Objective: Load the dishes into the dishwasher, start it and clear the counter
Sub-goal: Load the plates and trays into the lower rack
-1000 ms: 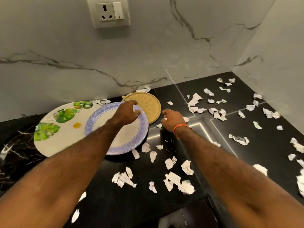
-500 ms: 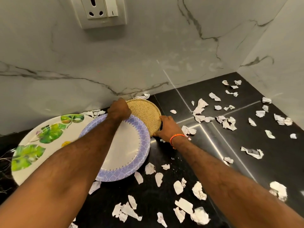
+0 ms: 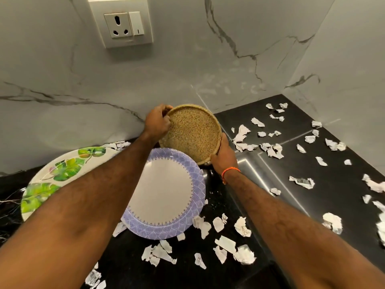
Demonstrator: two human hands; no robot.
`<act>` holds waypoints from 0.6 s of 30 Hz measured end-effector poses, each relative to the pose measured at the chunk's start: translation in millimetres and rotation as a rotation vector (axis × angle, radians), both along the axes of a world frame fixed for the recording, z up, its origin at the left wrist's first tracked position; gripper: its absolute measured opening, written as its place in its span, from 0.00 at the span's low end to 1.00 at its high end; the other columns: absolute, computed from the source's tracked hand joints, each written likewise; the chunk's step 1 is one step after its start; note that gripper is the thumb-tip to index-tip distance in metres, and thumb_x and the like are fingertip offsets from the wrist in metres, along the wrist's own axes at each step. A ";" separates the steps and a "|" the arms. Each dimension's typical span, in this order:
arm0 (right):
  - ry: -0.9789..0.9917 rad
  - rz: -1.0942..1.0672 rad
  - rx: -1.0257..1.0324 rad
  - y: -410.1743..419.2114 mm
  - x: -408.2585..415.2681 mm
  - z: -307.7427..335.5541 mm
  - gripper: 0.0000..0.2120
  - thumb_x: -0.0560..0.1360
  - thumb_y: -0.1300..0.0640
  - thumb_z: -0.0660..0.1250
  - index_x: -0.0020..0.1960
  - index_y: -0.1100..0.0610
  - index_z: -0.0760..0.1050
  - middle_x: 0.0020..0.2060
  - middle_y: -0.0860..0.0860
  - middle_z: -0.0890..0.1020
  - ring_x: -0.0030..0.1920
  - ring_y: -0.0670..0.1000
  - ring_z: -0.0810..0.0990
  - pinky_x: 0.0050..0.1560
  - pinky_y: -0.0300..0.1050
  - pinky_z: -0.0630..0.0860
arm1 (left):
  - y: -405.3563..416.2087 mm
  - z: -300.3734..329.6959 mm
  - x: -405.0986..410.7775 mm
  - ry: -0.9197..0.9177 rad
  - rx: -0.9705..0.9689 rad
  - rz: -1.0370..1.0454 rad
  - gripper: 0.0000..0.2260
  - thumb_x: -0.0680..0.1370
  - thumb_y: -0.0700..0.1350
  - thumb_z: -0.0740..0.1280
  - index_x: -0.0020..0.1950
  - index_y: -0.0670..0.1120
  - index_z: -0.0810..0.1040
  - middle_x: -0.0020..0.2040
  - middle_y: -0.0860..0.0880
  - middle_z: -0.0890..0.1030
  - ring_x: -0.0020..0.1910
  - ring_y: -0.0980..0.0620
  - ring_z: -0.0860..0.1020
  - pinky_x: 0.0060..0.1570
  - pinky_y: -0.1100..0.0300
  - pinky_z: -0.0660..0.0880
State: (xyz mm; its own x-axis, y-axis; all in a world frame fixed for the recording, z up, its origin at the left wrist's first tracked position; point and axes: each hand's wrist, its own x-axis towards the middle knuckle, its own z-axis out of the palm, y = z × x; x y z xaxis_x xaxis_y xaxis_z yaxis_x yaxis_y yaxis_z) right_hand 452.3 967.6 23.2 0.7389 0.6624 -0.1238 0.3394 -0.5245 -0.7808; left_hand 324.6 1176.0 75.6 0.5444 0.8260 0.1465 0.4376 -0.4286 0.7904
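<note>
Speckled tan plate [image 3: 192, 133]: tilted up off the black worktop [image 3: 333, 184] near the marble back wall, gripped at both edges; left hand [image 3: 157, 122] curled over its far left rim, right hand [image 3: 224, 155] clamped on its near right rim. Blue-bordered white plate [image 3: 166, 195]: flat on the worktop just below, overlapping a leaf-print plate [image 3: 62, 170] to its left. Torn paper scraps [image 3: 241, 226]: scattered across the worktop, front and right.
</note>
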 end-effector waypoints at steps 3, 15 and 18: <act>-0.095 -0.064 0.094 -13.6 6.8 16.7 0.16 0.79 0.61 0.62 0.65 0.52 0.73 0.50 0.48 0.79 0.51 0.51 0.78 0.51 0.45 0.75 | -17.9 12.8 4.0 -0.054 0.055 0.025 0.11 0.80 0.33 0.64 0.57 0.44 0.81 0.51 0.49 0.83 0.51 0.52 0.81 0.52 0.59 0.80; -0.108 -0.360 0.290 -189.5 33.9 45.1 0.09 0.80 0.55 0.62 0.58 0.52 0.77 0.48 0.49 0.82 0.49 0.52 0.80 0.53 0.51 0.77 | -181.3 23.6 27.0 -0.180 -0.042 -0.155 0.10 0.82 0.44 0.67 0.61 0.45 0.83 0.52 0.50 0.84 0.49 0.53 0.83 0.49 0.56 0.83; -0.160 -0.442 0.267 -249.7 34.4 45.2 0.11 0.81 0.51 0.60 0.59 0.51 0.78 0.47 0.48 0.82 0.49 0.51 0.80 0.51 0.49 0.77 | -234.1 14.8 33.9 -0.220 -0.176 -0.249 0.09 0.81 0.45 0.67 0.60 0.45 0.82 0.52 0.49 0.84 0.51 0.50 0.84 0.51 0.47 0.83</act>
